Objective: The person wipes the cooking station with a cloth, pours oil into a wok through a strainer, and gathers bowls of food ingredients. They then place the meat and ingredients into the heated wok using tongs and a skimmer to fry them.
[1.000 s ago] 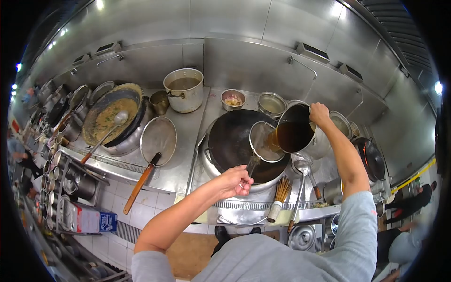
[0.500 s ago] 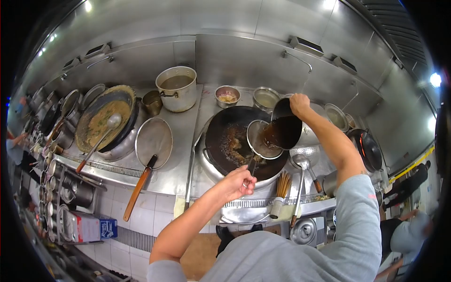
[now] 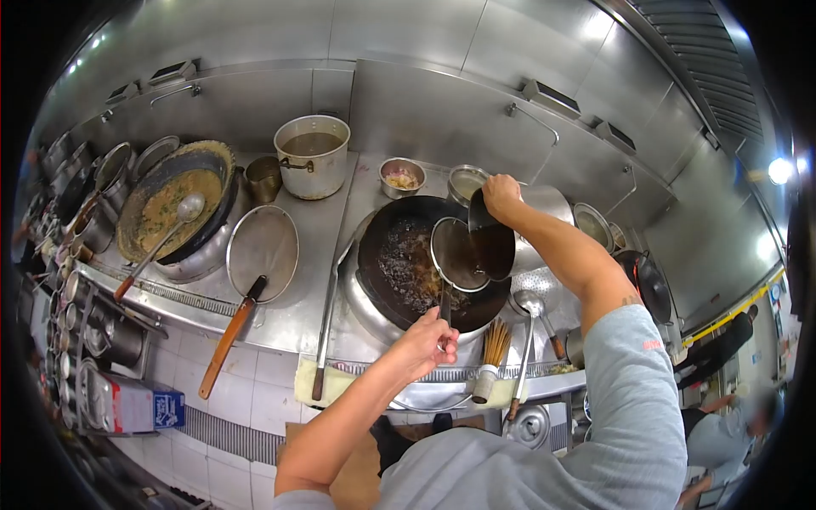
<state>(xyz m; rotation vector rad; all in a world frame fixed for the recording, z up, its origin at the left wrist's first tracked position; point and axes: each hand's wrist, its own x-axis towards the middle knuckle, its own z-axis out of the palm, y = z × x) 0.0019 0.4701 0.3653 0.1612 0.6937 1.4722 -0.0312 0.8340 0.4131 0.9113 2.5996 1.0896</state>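
Note:
Over the large black wok (image 3: 387, 285) my left hand (image 3: 421, 342) grips the handle of a round mesh strainer (image 3: 459, 253). My right hand (image 3: 503, 194) holds the rim of a tilted metal pot (image 3: 544, 217). Dark liquid pours from the pot through the strainer. Dark, bubbling liquid covers part of the wok's bottom. A bamboo brush (image 3: 491, 361) and a long-handled ladle (image 3: 523, 340) lie close to the wok's front right side.
A small bowl of chopped food (image 3: 402, 178) and a tall pot (image 3: 312, 157) stand behind. At left are a wooden-handled strainer (image 3: 263, 255) and a food-filled wok (image 3: 177, 204). Another person (image 3: 722, 433) is at the far right.
The pot has tipped further and its liquid level has dropped. Dark liquid has gathered and bubbles in the wok, which looked bare a second ago. The whole view has shifted slightly.

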